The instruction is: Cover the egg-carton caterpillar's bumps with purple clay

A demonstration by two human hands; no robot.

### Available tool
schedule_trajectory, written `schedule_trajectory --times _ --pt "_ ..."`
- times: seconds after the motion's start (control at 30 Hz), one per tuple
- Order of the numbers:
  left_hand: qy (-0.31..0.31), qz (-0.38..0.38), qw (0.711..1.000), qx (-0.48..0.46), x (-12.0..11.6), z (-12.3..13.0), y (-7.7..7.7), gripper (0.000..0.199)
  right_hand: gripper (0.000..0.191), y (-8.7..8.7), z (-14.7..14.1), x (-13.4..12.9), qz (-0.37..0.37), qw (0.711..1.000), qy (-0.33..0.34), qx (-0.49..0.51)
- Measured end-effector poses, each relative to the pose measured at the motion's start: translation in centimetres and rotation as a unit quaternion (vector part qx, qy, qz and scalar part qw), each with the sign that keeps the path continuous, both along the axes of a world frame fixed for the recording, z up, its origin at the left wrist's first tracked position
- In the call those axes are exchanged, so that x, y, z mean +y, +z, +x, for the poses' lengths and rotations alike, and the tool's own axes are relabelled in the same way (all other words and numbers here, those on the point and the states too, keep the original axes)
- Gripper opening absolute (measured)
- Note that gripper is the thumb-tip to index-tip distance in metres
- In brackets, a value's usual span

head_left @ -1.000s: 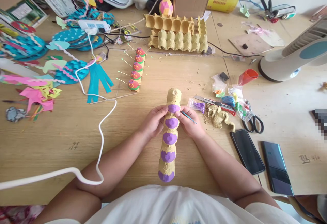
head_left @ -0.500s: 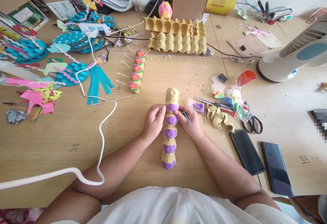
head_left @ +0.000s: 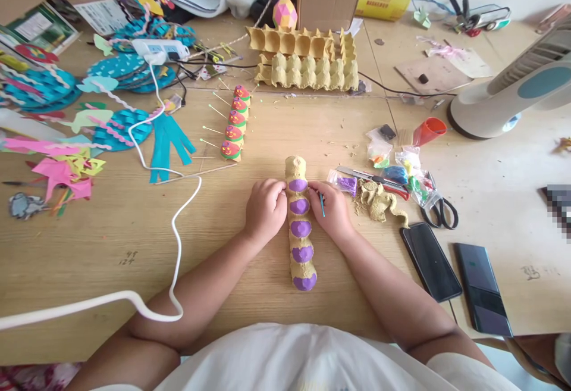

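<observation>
A strip of egg carton (head_left: 295, 166) lies lengthwise before me, its bumps partly covered with purple clay (head_left: 300, 228); the farthest bump is bare. My left hand (head_left: 267, 207) grips the strip's left edge near the far end, fingers curled. On the opposite edge my right hand (head_left: 331, 205) pinches the strip at about the same height. A thin blue stick (head_left: 322, 205) is tucked in the right hand's fingers. Just right of that hand are a bag of purple clay (head_left: 346, 185) and torn carton scraps (head_left: 377, 199).
A finished-looking caterpillar (head_left: 234, 124) with red and green bumps lies farther back. Egg cartons (head_left: 312, 72) stand behind it to the right. Scissors (head_left: 441, 212), a utility knife (head_left: 370, 179) and two phones (head_left: 432, 262) lie at right. A white cable (head_left: 179, 242) crosses the left side.
The strip's near end has swung to the right, while both hands stay at its far part. The blue stick has turned more upright in my right hand.
</observation>
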State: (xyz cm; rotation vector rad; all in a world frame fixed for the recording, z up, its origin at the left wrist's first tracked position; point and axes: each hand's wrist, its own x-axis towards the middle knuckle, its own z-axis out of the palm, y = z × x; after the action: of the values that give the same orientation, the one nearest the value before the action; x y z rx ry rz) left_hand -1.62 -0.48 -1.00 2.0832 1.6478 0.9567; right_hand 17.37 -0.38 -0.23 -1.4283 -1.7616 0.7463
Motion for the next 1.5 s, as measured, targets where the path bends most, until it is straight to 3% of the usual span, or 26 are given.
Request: schedule_trajectory --times 0.17,0.3,0.43,0.53,0.6,0.67,0.73,0.83,0.97,1.07,1.23,1.4,1.5 --pt "0.014 0.023 0.997 0.077 0.4 -0.6 -0.6 0.007 0.029 0.2 0.1 -0.3 0.007 0.996 -0.001 -0.088" --pt "0.029 0.027 0.999 0.032 0.6 -0.8 -0.5 0.014 0.029 0.3 0.1 -0.5 0.009 0.995 -0.007 -0.104" --pt "0.056 0.059 0.995 -0.056 0.8 -0.8 -0.3 0.016 0.034 0.5 -0.4 -0.6 -0.005 0.998 -0.059 0.029" --pt "0.075 0.081 0.988 -0.109 1.1 -0.8 -0.3 0.013 0.041 1.5 -0.5 -0.5 -0.054 0.968 -0.114 0.216" --pt "0.086 0.082 0.984 -0.132 1.1 -0.7 -0.4 0.011 0.044 2.7 0.3 -0.1 -0.06 0.952 -0.128 0.273" --pt "0.099 0.082 0.98 -0.15 1.1 -0.6 -0.4 0.01 0.042 4.0 1.9 0.5 -0.018 0.976 -0.121 0.182" --pt "0.107 0.085 0.977 -0.164 1.0 -0.4 -0.4 0.009 0.033 4.7 3.8 1.1 0.025 0.997 -0.072 -0.009" --pt "0.111 0.092 0.972 -0.184 0.9 -0.2 -0.3 0.009 0.032 4.3 6.2 1.7 0.057 0.963 -0.057 -0.257" --pt "0.107 0.093 0.966 -0.214 0.8 -0.1 -0.2 0.008 0.044 2.6 7.3 2.1 0.021 0.918 -0.078 -0.389" --pt "0.103 0.095 0.962 -0.234 0.8 -0.1 -0.3 0.009 0.045 1.9 7.2 2.3 0.014 0.91 -0.074 -0.408" --pt "0.101 0.078 0.964 -0.233 0.6 0.1 -0.2 0.008 0.031 1.6 7.2 2.7 0.002 0.919 -0.055 -0.391" --pt "0.048 0.112 0.975 -0.183 -0.1 0.2 0.8 0.009 0.027 1.7 6.2 2.1 0.061 0.968 -0.023 -0.244" --pt "-0.015 0.156 0.979 -0.13 -0.5 0.3 1.3 0.011 0.025 2.0 5.0 1.3 0.126 0.975 0.032 -0.181"
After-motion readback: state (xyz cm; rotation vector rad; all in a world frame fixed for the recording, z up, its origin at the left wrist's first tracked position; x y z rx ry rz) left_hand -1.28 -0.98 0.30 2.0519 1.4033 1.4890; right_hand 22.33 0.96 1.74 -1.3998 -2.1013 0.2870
